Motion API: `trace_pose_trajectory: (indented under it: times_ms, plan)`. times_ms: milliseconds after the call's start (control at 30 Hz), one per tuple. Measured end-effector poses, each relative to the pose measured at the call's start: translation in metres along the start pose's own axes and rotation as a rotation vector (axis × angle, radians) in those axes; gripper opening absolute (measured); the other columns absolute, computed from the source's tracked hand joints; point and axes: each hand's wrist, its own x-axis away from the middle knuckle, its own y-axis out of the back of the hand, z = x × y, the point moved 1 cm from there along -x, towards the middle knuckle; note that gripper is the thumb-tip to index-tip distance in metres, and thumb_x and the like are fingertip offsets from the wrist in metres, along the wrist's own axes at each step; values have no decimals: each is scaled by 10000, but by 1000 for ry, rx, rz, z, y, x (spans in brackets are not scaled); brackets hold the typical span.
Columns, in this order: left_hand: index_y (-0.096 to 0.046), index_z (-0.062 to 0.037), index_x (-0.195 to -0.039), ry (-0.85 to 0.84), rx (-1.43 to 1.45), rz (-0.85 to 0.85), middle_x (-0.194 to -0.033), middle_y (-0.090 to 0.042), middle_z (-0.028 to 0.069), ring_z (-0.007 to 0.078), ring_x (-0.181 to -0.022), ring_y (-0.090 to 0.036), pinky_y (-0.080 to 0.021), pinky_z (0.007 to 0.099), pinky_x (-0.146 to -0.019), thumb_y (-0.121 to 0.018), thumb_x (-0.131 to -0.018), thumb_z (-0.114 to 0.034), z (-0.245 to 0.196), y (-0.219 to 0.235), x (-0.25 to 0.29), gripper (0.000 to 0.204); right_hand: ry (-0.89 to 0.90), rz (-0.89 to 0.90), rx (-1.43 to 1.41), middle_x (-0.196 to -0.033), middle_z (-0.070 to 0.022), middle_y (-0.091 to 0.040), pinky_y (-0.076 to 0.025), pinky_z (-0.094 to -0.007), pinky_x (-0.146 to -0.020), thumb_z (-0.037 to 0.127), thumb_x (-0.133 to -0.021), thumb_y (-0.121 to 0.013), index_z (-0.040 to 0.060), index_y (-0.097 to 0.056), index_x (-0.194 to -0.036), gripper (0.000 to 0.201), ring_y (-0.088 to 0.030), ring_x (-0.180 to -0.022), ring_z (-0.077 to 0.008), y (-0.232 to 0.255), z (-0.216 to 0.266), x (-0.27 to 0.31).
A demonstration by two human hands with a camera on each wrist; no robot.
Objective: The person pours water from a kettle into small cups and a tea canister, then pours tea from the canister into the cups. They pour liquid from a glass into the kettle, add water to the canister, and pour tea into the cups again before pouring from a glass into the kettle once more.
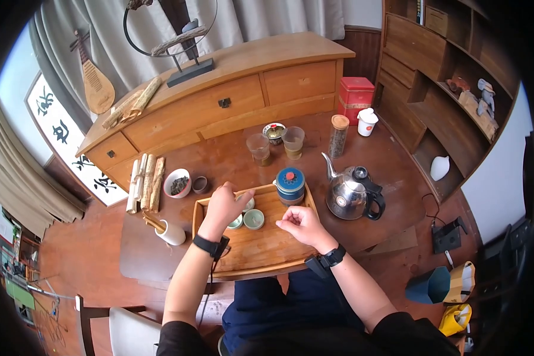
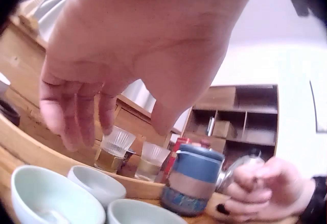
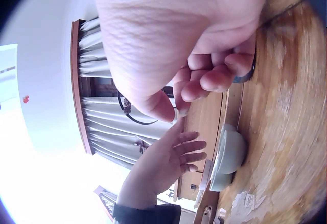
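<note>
My left hand hovers over the small pale green cups at the tray's left side, its fingers spread and slightly bent, touching none of them. In the left wrist view the cups sit below that hand. Over the right part of the wooden tray, my right hand has loosely curled fingers, with the thumb tip near the index finger and nothing visible held. Just beyond it stands the blue lidded pot, untouched. The right wrist view shows the curled fingers above the tray.
A steel kettle stands right of the tray, with a cork-topped jar behind. Two glasses and a lidded bowl are beyond it. Left are a bowl of leaves, a dark cup and a white tool holder.
</note>
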Motion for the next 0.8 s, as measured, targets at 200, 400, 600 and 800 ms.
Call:
trace_pose_trajectory:
  times_ms: [200,400,600,800]
  plan:
    - [-611,-78,-969,257,1543,205,-795,-631,27,139,-698,-599,-442,276,-605,-622,-972,-322,25,5,14,244,-3,10,24,-660,70,-574,-393,-192,-544,172,-893,-758,50,-632,-784,207,-488,-590,0,0,0,0]
    - [-608,-94,-892,377,2398,81,-764,-533,31,198,-718,-504,-415,333,-628,-583,-888,-488,77,-38,19,395,-13,2,-1,-672,72,-578,-396,-187,-545,164,-906,-748,55,-637,-802,187,-497,-593,1,0,-6,1]
    - [-590,-87,-930,270,2404,105,-788,-534,36,200,-740,-507,-416,332,-638,-585,-879,-509,73,-27,23,425,-39,16,39,-692,66,-587,-402,-181,-552,164,-905,-751,50,-635,-812,187,-503,-605,3,-1,0,2]
    - [-583,-81,-930,214,2469,43,-794,-531,46,197,-740,-500,-411,335,-643,-576,-881,-504,84,-25,20,425,-74,-1,-11,-740,62,-613,-420,-174,-591,131,-911,-739,49,-633,-819,163,-535,-653,1,1,7,2]
